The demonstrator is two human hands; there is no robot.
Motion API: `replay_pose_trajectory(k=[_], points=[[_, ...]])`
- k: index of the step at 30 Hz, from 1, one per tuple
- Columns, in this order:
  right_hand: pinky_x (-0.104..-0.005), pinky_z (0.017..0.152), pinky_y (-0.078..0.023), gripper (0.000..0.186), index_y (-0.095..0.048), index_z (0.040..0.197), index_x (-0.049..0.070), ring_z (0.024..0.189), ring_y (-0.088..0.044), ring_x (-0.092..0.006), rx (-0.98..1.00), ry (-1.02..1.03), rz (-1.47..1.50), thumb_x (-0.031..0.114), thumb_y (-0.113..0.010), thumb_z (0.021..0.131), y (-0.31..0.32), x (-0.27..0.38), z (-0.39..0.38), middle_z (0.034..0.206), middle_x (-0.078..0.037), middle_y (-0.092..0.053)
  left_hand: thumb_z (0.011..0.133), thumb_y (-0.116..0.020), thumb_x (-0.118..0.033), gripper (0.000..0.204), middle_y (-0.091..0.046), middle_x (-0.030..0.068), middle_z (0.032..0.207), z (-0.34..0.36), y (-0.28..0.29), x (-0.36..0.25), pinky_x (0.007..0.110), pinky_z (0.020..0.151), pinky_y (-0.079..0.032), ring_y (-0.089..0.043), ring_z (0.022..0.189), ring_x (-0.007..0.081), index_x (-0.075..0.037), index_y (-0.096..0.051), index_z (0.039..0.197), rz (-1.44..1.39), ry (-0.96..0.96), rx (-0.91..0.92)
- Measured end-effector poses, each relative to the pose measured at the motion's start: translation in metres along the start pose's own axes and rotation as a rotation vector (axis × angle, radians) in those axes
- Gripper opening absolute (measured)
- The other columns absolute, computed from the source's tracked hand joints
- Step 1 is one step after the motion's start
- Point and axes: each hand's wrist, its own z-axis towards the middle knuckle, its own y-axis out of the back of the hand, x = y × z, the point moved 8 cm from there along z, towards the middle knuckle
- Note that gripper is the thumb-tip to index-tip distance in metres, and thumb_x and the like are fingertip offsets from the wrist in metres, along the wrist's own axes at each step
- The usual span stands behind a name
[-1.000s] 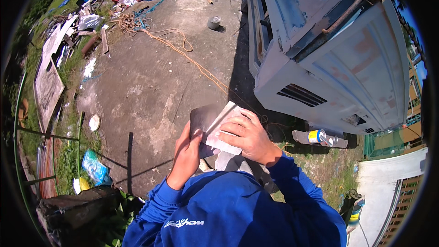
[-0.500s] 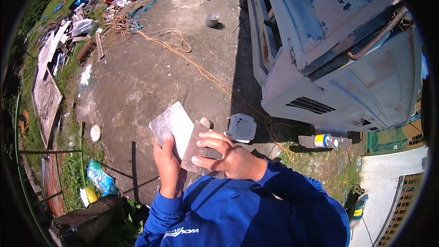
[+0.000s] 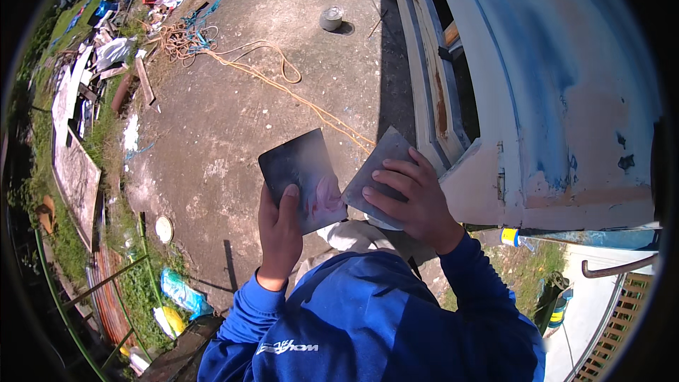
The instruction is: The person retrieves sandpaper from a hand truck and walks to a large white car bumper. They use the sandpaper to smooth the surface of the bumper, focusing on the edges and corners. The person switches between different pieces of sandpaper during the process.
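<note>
**Two hands, two flat plates, held before the chest**

The left hand [image 3: 279,230] comes up from the lower edge, forearm in a blue sleeve [image 3: 244,308], wrist nearly straight. It is closed around the lower edge of a dark plate [image 3: 300,177], thumb laid flat on the face, the other fingers hidden behind. The plate stands tilted, its top toward 11 o'clock, with a pale pink smear near its lower right corner.

The right hand [image 3: 414,201] reaches in from 4 o'clock, wrist bent inward. Its four fingers are spread flat across a grey plate [image 3: 378,170], pressing on the face; whether the thumb grips underneath cannot be seen. This plate lies at 3 o'clock of the dark one, their near edges touching or overlapping at the smear.

Count: two hands, two plates.

Beyond the plates, at 12 o'clock, one orange rope [image 3: 276,74] trails across the concrete ground [image 3: 233,127]; one small round tin [image 3: 331,18] stands further up. At 3 o'clock of the right hand rises one worn white and blue hull [image 3: 559,99]. One can [image 3: 513,238] lies below it, at 4 o'clock of the right hand.
</note>
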Motion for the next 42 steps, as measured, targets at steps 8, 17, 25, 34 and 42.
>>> replay_pose_trajectory(k=[8,17,25,34,42], points=[[-0.0570,0.114,-0.035,0.030,-0.070,0.112,0.019,0.120,-0.058,-0.0208,-0.025,-0.169,0.017,0.020,-0.065,0.083,0.002,-0.058,0.049,0.117,0.000,-0.062,0.104,-0.051,-0.015,0.033,-0.063,0.0060,0.124,0.083,-0.076,-0.015,0.028,0.097,-0.046,-0.057,0.112,0.0118,0.001,-0.053,0.134,0.267,0.084,0.341],[-0.0566,0.110,-0.040,0.033,-0.067,0.118,0.025,0.121,-0.057,-0.0231,0.063,-0.303,0.115,0.022,-0.064,0.086,-0.062,-0.119,0.077,0.123,-0.003,-0.060,0.107,-0.044,-0.017,0.040,-0.057,0.0127,0.129,0.227,-0.132,-0.028,0.034,0.097,-0.050,-0.058,0.116,0.0197,0.001,-0.042,0.142,0.230,-0.081,0.342],[-0.0534,0.102,-0.049,0.050,-0.062,0.131,0.035,0.129,-0.051,-0.0327,-0.328,-0.478,0.169,0.021,-0.075,0.085,-0.031,-0.216,0.239,0.129,-0.013,-0.052,0.103,-0.049,-0.011,0.032,-0.063,0.0106,0.119,0.407,-0.171,-0.006,0.030,0.091,-0.051,-0.063,0.106,0.0179,0.001,-0.051,0.132,-0.024,0.491,0.400],[-0.0572,0.114,-0.034,0.046,-0.064,0.128,0.030,0.130,-0.050,-0.0273,-0.059,-0.864,-0.401,0.019,-0.072,0.085,-0.024,-0.324,0.284,0.131,-0.004,-0.054,0.102,-0.052,-0.013,0.031,-0.064,0.0114,0.119,0.558,-0.214,-0.049,0.035,0.090,-0.057,-0.067,0.107,0.0210,-0.003,-0.051,0.131,0.120,0.384,0.751],[-0.0554,0.118,-0.032,0.037,-0.069,0.115,0.032,0.122,-0.056,-0.0201,-0.156,-0.900,-0.493,0.020,-0.073,0.080,0.018,-0.324,0.330,0.124,0.005,-0.058,0.103,-0.050,-0.014,0.039,-0.062,0.0105,0.124,0.568,-0.292,-0.083,0.033,0.094,-0.054,-0.063,0.114,0.0191,-0.002,-0.046,0.140,0.116,0.426,0.955]])
